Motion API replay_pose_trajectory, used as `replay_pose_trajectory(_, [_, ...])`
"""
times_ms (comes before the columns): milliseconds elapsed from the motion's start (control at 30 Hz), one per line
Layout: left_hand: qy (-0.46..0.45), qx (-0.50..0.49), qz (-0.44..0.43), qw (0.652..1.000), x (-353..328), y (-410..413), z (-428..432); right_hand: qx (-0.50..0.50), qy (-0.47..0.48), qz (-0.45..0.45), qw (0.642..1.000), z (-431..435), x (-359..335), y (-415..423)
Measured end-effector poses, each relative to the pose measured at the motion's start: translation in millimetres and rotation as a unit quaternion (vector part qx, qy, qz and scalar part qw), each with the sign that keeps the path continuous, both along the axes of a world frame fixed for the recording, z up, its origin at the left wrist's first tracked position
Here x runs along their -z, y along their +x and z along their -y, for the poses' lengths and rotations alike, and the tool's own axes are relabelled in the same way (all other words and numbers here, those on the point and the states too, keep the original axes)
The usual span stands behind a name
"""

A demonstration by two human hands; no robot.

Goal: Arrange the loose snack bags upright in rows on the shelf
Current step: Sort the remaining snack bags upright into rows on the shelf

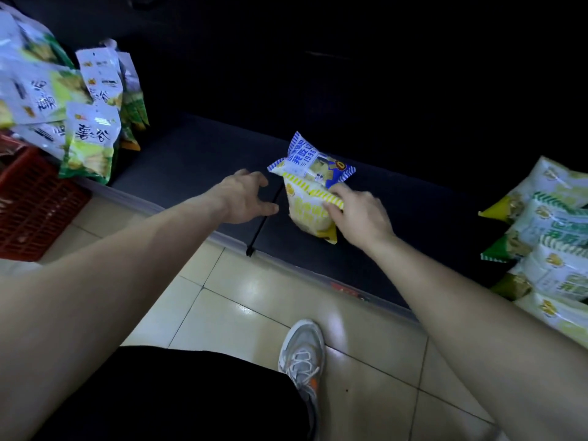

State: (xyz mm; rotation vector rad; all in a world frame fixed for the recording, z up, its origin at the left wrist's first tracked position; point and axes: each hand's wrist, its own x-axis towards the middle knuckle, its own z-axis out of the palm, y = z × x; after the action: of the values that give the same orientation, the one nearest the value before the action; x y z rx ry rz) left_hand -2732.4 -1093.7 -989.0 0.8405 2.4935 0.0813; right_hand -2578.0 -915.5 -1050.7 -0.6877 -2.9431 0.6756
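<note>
A yellow-striped snack bag (307, 211) lies on the dark bottom shelf (191, 160), and my right hand (359, 214) grips its top edge. Just behind it, touching it, rests a blue-and-white snack bag (310, 160). My left hand (245, 195) hovers to the left of the yellow bag with fingers spread, holding nothing. More bags stand in a loose group at the shelf's left end (92, 141). A row of green-and-white bags (547, 237) fills the right end.
A red plastic crate (35, 202) sits on the floor at the left. A thin black divider rod (262, 227) crosses the shelf near its front edge. Tiled floor (270, 297) and my shoe (304, 354) are below.
</note>
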Motion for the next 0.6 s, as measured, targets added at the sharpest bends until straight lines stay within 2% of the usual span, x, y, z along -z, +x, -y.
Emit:
replay_pose_trajectory(167, [-0.013,-0.010,0.012,1.000,-1,0,0,0.066,-0.074,0.021,0.995,-20,0,6])
replay_pose_trajectory(367, [-0.008,0.005,0.018,1.000,2,2,-11,0.065,-0.119,0.045,0.990,-24,13,-2])
replay_pose_trajectory(500, [-0.004,0.013,0.024,1.000,2,3,-17,0.090,-0.131,0.020,0.987,-25,13,-5])
replay_pose_trajectory(600, [0.031,0.022,0.020,0.999,-5,6,-22,0.083,-0.131,0.010,0.988,-31,1,-1])
